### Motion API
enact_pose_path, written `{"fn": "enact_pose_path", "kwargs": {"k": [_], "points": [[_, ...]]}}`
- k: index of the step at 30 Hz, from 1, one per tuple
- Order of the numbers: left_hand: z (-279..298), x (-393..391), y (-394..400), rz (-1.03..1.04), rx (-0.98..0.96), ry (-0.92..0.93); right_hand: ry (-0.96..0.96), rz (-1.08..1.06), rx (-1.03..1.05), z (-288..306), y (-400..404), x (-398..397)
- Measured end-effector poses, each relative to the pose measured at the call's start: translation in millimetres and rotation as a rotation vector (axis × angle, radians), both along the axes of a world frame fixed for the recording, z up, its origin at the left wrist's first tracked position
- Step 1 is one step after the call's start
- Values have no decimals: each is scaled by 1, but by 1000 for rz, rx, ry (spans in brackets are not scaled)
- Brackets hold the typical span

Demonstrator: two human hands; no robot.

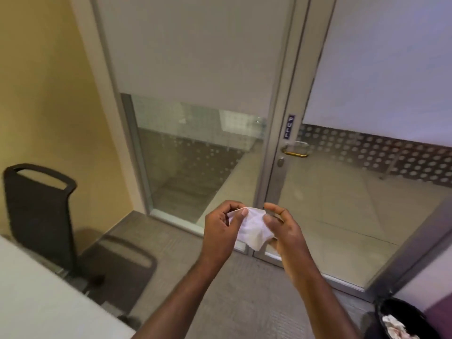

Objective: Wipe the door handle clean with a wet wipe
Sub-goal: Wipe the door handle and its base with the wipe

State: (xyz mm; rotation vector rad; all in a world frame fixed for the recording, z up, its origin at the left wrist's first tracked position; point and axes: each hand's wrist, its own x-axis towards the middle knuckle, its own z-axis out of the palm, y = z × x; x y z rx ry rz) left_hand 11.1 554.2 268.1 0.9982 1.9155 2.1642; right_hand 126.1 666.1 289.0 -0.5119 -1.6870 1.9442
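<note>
A white wet wipe (pixel 252 227) is stretched between both hands in front of me, low in the view. My left hand (pixel 221 227) pinches its left edge with thumb and fingers. My right hand (pixel 281 227) holds its right side with the thumb on top. The brass door handle (pixel 294 152) sits on the metal frame of the glass door (pixel 342 204), well above and beyond my hands, under a small blue PULL sign (pixel 289 127). A round keyhole (pixel 280 162) lies just below the handle.
A dark office chair (pixel 49 211) stands at the left by the yellow wall. A white table corner (pixel 36 302) fills the lower left. A black bin (pixel 406 319) with crumpled paper sits at the lower right. A fixed glass panel (pixel 195 155) is left of the door.
</note>
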Motion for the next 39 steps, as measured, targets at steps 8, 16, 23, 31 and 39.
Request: {"fn": "enact_pose_path", "kwargs": {"k": [8, 16, 23, 31, 39], "points": [[-5, -8, 133, 83, -58, 40, -40, -109, 2, -2, 126, 9], [-11, -71, 235, 35, -73, 27, 14, -320, -154, -23, 231, -22], [-22, -159, 335, -130, -125, 104, -93, -573, 35, -34, 326, -99], [-16, -245, 441, -442, -343, 351, -288, -453, 536, -34, 394, -192], [-32, -302, 505, -458, -437, 339, -378, -606, 468, -56, 463, -234]]}}
